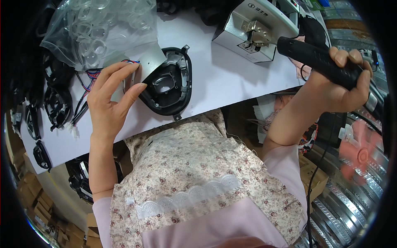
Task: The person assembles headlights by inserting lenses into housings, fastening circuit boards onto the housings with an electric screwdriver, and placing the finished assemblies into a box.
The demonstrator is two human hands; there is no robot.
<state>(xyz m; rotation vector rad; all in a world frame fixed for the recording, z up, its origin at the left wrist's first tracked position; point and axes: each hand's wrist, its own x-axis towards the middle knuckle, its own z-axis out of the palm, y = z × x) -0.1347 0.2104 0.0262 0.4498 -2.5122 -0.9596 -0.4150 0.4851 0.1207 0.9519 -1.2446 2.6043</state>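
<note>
My right hand (345, 80) is wrapped round the black grip of an electric screwdriver (316, 58). The tool's bit points left, reaching the metal pick-up block (258, 33) on the front of a white screw feeder (235, 31). Over the table's left half, my left hand (108, 97) has thumb and forefinger apart, their tips beside a grey metal plate (149, 62). Partly under that plate lies a black plastic housing (186, 78), rounded triangular, with a small clear window (163, 86) inside. Red and blue wires (92, 76) show behind my left fingers.
A clear bag of transparent round parts (99, 29) lies at the back left. Several black housings (58, 103) line the left side of the white table (202, 70). A pink fan (362, 155) stands at right, and a black cable (311, 190) hangs there.
</note>
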